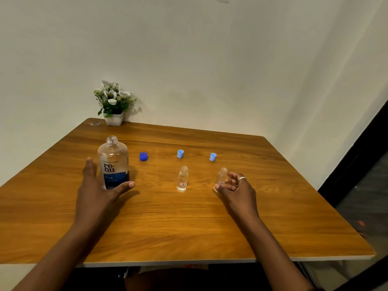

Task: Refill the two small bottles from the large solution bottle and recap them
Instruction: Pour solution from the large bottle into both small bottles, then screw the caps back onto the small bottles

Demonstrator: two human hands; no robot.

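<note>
Bottles (182, 179) uncapped, mid-table, well apart.

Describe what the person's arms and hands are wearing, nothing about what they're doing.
Both forearms are bare, with no sleeves in view. The left hand wears nothing visible: no ring, watch or glove. The right hand has a pale, silvery ring on one finger. No wristbands or markings show on either arm.

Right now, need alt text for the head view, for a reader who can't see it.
Two hands reach over a wooden table: the left hand opens around an uncapped large bottle, the right hand is at the right one of two open small bottles, the other standing alone. Three blue caps lie behind; a potted plant sits in the far corner.
</note>
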